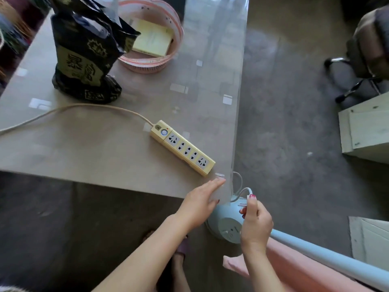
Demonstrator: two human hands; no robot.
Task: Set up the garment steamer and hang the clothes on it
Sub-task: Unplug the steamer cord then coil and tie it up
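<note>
Right hand pinches the steamer plug just beyond the power strip. Left hand, fingers straight, rests nearby. Best align prongs squarely first.

Black snack bag beside pink basket with yellow notepad; office chair apart.

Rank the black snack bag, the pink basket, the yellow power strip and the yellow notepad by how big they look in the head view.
1. Black snack bag
2. Pink round plastic basket, cropped at the top, so its place against the bag is unsure
3. Yellow power strip
4. Yellow notepad, farther away
</note>
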